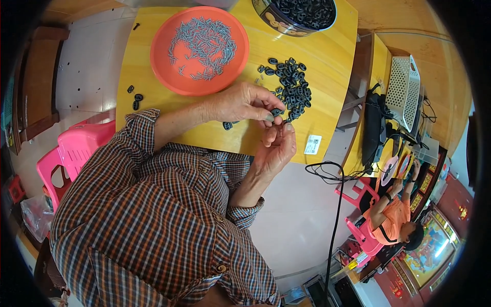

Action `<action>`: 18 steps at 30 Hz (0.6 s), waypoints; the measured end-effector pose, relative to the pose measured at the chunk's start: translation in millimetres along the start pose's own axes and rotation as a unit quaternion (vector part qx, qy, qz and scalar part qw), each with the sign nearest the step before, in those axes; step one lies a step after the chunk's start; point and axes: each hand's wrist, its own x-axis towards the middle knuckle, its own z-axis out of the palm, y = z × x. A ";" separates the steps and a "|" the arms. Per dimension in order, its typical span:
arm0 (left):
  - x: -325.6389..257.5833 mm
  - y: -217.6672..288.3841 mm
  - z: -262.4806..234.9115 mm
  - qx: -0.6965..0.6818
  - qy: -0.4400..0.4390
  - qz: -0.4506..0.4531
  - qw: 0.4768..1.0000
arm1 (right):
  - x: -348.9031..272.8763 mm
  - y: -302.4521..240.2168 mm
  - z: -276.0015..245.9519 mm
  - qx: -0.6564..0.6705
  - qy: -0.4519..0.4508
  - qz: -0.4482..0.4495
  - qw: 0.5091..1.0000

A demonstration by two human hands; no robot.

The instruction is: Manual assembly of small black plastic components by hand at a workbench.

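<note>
My left hand reaches over the yellow table and pinches a small black oval plastic piece between thumb and fingertips. Just below it, my right hand is closed, its fingertips brought up close to that piece; whatever they hold is too small to make out. Beyond the hands lies a loose pile of similar black pieces. An orange-red round tray at the far left holds many small grey metal pins or screws. Under my left wrist, a few black pieces lie partly hidden.
A round tin full of black pieces stands at the table's far edge. Several stray pieces lie at the left. A white label rests near the right edge, beside a black cable. Another person sits at the right. A pink chair stands left.
</note>
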 end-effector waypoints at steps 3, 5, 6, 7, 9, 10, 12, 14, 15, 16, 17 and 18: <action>0.5 0.6 2.1 0.059 0.004 0.032 0.998 | -0.7 -2.3 0.8 -0.004 0.016 0.007 1.000; 3.4 -2.3 1.4 0.146 0.012 0.088 0.985 | -0.2 -3.6 -3.4 0.016 0.015 0.022 1.000; 5.0 -3.8 1.0 0.230 0.020 0.144 0.962 | -0.2 -4.8 -4.6 0.037 0.012 0.037 0.999; 6.8 -5.1 0.8 0.229 0.017 0.144 0.962 | -0.6 -6.8 -5.5 0.037 0.015 0.035 0.999; 2.8 -8.2 -5.8 0.290 0.052 0.214 0.931 | 0.2 -3.5 0.4 0.044 0.011 0.076 0.996; -0.7 -9.7 -6.8 0.295 0.058 0.211 0.930 | 0.8 1.6 -0.7 0.047 0.007 0.082 0.995; -0.8 -7.1 2.1 -0.012 0.058 0.036 0.998 | 0.1 2.1 -2.0 0.077 -0.013 0.072 0.994; 0.1 3.6 4.0 -0.026 0.062 0.002 0.998 | -3.2 -0.5 4.2 0.034 0.010 0.040 0.999; 1.1 8.4 5.0 -0.040 0.069 -0.031 0.996 | -4.8 -2.7 7.8 -0.010 0.031 0.010 0.999; 2.4 9.1 6.2 -0.039 0.066 -0.032 0.997 | -5.7 -4.1 8.2 -0.009 0.033 0.008 0.999; 2.4 7.1 6.1 -0.062 0.068 -0.041 0.995 | -6.7 -3.0 7.4 -0.019 0.025 -0.012 0.999; 2.3 5.6 5.9 -0.086 0.070 -0.050 0.993 | -7.3 -1.8 7.2 -0.029 0.018 -0.032 0.999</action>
